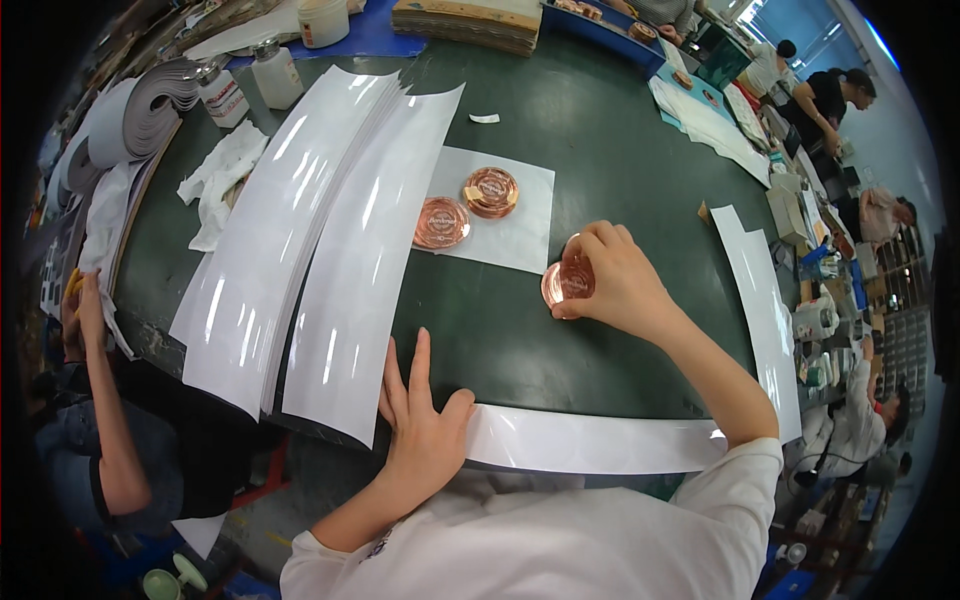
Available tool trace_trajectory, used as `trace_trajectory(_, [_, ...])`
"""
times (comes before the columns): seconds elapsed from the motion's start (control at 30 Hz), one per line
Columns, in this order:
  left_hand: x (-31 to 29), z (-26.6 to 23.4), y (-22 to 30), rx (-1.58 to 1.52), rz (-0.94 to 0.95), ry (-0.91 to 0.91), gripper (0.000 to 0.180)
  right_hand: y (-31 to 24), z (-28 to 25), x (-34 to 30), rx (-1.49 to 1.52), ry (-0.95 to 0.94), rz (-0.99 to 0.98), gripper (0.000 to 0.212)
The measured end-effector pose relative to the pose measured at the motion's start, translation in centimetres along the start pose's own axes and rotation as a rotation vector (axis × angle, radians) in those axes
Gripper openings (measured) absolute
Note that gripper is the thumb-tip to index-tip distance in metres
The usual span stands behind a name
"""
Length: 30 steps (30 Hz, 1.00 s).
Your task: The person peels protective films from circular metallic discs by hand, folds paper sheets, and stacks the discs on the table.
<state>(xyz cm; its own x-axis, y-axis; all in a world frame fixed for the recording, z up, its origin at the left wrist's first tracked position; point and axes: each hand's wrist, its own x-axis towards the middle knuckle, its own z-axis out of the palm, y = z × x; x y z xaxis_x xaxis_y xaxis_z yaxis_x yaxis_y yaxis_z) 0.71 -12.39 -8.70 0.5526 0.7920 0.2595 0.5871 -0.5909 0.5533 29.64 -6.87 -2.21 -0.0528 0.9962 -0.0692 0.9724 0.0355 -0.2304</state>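
My right hand is closed on a shiny copper-coloured round disc, its fingers and thumb at the disc's right side over the green table. Part of the disc is hidden behind the fingers. My left hand lies at the near table edge with its fingers spread. Its thumb side touches the left end of a glossy white strip along that edge. Its fingertips are beside a large curled glossy white sheet. Two more copper-coloured round pieces rest on a flat white sheet beyond my hands.
More curled white sheets lie at the left. Two white bottles, crumpled white tissue and a grey-white roll stand behind them. Another white strip lies along the right edge. Co-workers sit around, one person's hand at far left.
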Motion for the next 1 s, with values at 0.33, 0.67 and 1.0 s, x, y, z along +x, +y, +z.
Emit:
trace_trajectory(0.33, [-0.2, 0.4, -0.6, -0.062, -0.057, -0.012, 0.008, -0.2, 0.9, -0.6, 0.134, -0.024, -0.040, 0.047])
trace_trajectory(0.67, [-0.5, 0.3, -0.8, -0.050, -0.058, -0.011, 0.008, 1.2, -1.3, 0.0, 0.046, -0.189, -0.101, 0.083])
trace_trajectory(1.0, [-0.5, 0.1, -0.8, -0.066, -0.053, 0.001, 0.006, 1.5, -0.3, 1.2, -0.048, -0.172, -0.007, 0.069])
